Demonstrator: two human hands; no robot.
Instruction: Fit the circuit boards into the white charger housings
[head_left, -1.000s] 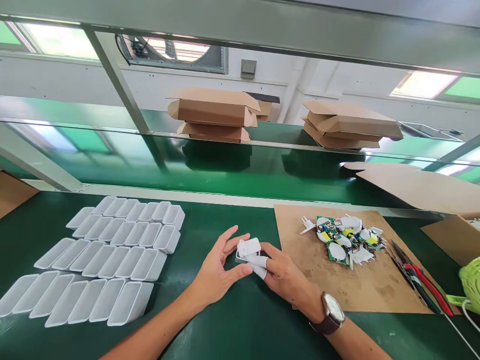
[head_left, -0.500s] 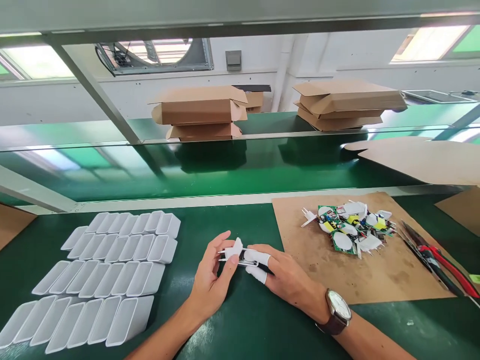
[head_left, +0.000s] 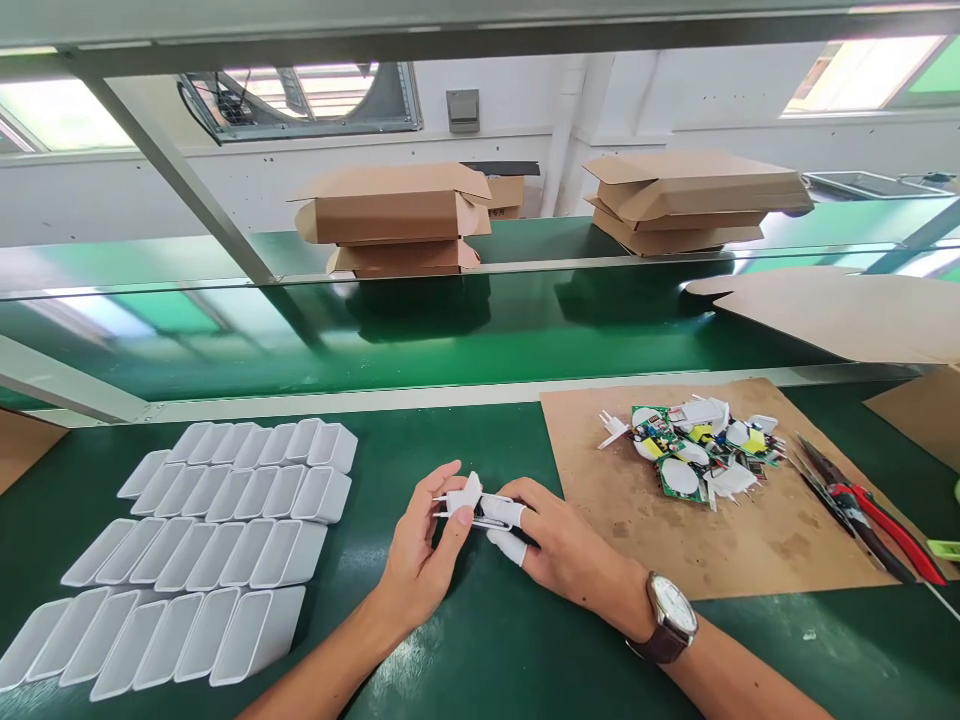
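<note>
My left hand (head_left: 424,555) holds a white plug housing (head_left: 466,492) between thumb and fingers, above the green table. Metal prongs stick out of its left end, and a white flap-like piece stands up on top. Dark parts show inside the housing. My right hand (head_left: 559,540) is at its right end, with white covers on the thumb and index finger. The covered index finger lies along the housing, while the thumb sits lower, near its front edge. Fingers of the right hand behind the housing are partly hidden.
Rows of white plastic cases (head_left: 277,555) lie to the left. On a brown cardboard sheet (head_left: 787,550) at right are a pile of circuit boards with white plug parts (head_left: 682,478) and red-and-black pliers (head_left: 889,530). Cardboard boxes (head_left: 390,218) are stacked on the shelf behind.
The right thumb has moved down and away from the housing, and the black part beside those fingers no longer shows. The left hand keeps its hold. The view has shifted slightly.
</note>
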